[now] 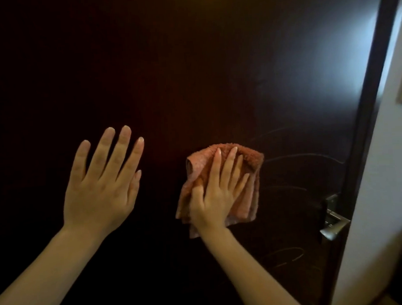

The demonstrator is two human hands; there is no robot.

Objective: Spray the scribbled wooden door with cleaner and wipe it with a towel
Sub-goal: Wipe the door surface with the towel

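The right hand (pixel 216 193) presses a folded pink towel (pixel 251 160) flat against the dark wooden door (pixel 192 72), its fingers (pixel 230 165) straight and slightly spread, not curled round the cloth. At the towel's 9 o'clock, the left hand (pixel 102 182) is held open with fingers splayed, holding nothing. Pale scribbles (pixel 306 156) run at the towel's 3 o'clock, and a metal handle (pixel 334 225) sits at its 4 o'clock.

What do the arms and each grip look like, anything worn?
Both forearms are bare, no sleeves in view. The left grip and right grip are bare hands: no gloves, rings, watch or bracelets. Fingernails are longish, without obvious polish.
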